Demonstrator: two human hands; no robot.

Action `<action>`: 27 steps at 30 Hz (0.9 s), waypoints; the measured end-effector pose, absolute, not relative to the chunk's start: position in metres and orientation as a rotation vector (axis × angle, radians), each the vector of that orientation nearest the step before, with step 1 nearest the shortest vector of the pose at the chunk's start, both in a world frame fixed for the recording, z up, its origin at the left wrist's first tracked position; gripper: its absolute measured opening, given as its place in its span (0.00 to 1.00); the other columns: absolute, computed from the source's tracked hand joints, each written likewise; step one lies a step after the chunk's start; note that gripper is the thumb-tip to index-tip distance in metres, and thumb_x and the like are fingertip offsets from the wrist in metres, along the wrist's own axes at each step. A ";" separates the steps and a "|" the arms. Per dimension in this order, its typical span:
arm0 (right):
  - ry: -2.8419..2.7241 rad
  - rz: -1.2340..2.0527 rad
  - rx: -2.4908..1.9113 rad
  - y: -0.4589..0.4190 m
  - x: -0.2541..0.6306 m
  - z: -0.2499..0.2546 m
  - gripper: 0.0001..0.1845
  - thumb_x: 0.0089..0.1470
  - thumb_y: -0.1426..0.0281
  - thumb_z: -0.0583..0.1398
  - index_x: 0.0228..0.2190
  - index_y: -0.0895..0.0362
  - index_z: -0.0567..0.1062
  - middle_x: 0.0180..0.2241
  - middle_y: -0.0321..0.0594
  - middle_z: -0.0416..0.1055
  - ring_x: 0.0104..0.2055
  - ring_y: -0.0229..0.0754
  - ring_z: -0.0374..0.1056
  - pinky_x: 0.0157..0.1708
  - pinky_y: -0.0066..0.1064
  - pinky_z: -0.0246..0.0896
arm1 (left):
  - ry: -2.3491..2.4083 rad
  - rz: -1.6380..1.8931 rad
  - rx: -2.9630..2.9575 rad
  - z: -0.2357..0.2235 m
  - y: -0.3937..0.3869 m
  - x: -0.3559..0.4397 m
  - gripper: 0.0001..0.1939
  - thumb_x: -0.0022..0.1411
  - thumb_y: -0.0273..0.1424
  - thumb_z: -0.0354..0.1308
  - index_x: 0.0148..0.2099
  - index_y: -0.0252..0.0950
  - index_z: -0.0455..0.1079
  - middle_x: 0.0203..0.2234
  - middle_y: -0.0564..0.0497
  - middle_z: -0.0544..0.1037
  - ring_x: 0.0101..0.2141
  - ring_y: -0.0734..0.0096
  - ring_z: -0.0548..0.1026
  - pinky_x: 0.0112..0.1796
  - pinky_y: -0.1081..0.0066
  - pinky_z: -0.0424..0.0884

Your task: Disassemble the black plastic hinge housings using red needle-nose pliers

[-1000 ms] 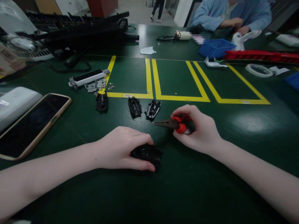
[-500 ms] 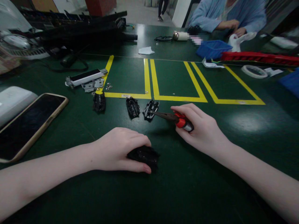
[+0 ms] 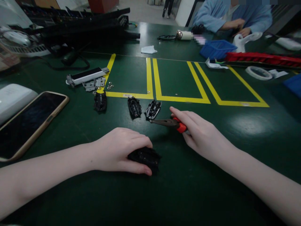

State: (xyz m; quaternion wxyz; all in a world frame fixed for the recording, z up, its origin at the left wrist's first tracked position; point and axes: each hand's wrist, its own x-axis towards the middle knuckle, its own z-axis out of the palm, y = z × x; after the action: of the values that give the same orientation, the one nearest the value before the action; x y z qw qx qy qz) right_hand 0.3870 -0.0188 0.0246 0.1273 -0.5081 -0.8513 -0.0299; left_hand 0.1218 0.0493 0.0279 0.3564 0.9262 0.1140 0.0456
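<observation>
My left hand (image 3: 127,150) is closed around a black plastic housing (image 3: 146,158) low on the green table (image 3: 197,194), thumb on its near side and fingers on its far side. In my right hand (image 3: 197,127) are needle-nose pliers (image 3: 170,123) with red handles, their dark jaws pointing left. The tip hangs just in front of a black part with silvery metal pieces (image 3: 153,109); whether it touches the table I cannot tell. Left of that lie a second black housing (image 3: 134,107) and a third housing (image 3: 100,102).
Small metal rings (image 3: 110,85), metal brackets (image 3: 94,84) and a white-and-black device (image 3: 87,77) lie near the yellow tape (image 3: 183,99). A phone (image 3: 30,124) is at left. Farther back are a blue bin (image 3: 217,49), a tape roll (image 3: 258,73) and a person in blue sleeves (image 3: 211,18).
The pliers' tip has come off the part with silvery pieces and moved toward me; my right hand shifted slightly with it. My left hand keeps its hold. The whole view shifted a little.
</observation>
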 end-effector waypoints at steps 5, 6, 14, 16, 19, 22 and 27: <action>-2.465 -0.112 -1.445 -0.024 0.385 0.026 0.35 0.55 0.79 0.49 0.64 0.62 0.56 0.53 0.54 0.67 0.47 0.48 0.72 0.40 0.36 0.75 | 0.285 0.145 2.426 0.026 0.049 0.120 0.19 0.63 0.46 0.61 0.46 0.36 0.69 0.36 0.53 0.78 0.34 0.72 0.76 0.33 0.74 0.66; -2.473 -0.126 -1.451 -0.025 0.385 0.027 0.35 0.55 0.80 0.48 0.64 0.62 0.55 0.54 0.54 0.66 0.48 0.49 0.72 0.41 0.37 0.75 | 0.281 0.155 2.432 0.025 0.049 0.120 0.19 0.63 0.46 0.61 0.46 0.36 0.69 0.36 0.53 0.78 0.35 0.71 0.77 0.33 0.74 0.66; -2.474 -0.014 -1.496 -0.028 0.384 0.034 0.31 0.60 0.77 0.50 0.64 0.60 0.53 0.54 0.51 0.72 0.53 0.51 0.72 0.50 0.46 0.72 | 0.264 0.180 2.453 0.024 0.049 0.120 0.19 0.63 0.46 0.61 0.46 0.36 0.69 0.35 0.53 0.78 0.34 0.72 0.76 0.32 0.74 0.65; -2.402 0.079 -1.532 -0.027 0.383 0.034 0.24 0.61 0.73 0.53 0.59 0.59 0.61 0.48 0.48 0.76 0.46 0.48 0.76 0.42 0.41 0.76 | 0.268 0.171 2.450 0.024 0.049 0.120 0.19 0.62 0.46 0.62 0.46 0.36 0.69 0.34 0.54 0.77 0.33 0.72 0.76 0.32 0.74 0.65; -2.356 0.112 -1.490 -0.026 0.385 0.035 0.16 0.61 0.70 0.57 0.51 0.56 0.68 0.42 0.43 0.77 0.40 0.45 0.77 0.37 0.35 0.76 | 0.260 0.176 2.446 0.024 0.050 0.120 0.19 0.62 0.46 0.62 0.45 0.36 0.69 0.33 0.54 0.77 0.32 0.73 0.75 0.31 0.74 0.64; -2.349 0.128 -1.459 -0.025 0.388 0.037 0.17 0.61 0.71 0.58 0.52 0.56 0.70 0.44 0.41 0.77 0.42 0.43 0.76 0.41 0.34 0.75 | 0.253 0.174 2.445 0.024 0.051 0.119 0.19 0.63 0.46 0.62 0.46 0.36 0.69 0.34 0.54 0.76 0.32 0.73 0.75 0.31 0.75 0.65; -2.404 0.169 -1.470 -0.025 0.391 0.038 0.21 0.61 0.74 0.55 0.55 0.55 0.67 0.49 0.41 0.75 0.46 0.43 0.74 0.45 0.35 0.74 | 0.244 0.186 2.461 0.024 0.050 0.118 0.20 0.62 0.46 0.62 0.45 0.35 0.69 0.34 0.53 0.77 0.33 0.72 0.75 0.31 0.74 0.64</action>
State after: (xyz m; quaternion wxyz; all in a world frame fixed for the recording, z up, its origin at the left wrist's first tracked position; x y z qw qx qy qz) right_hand 0.3913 -0.0247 0.0383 0.1586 -0.5141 -0.8408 0.0592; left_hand 0.1182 0.0503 0.0240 0.3245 0.9386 0.0932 0.0711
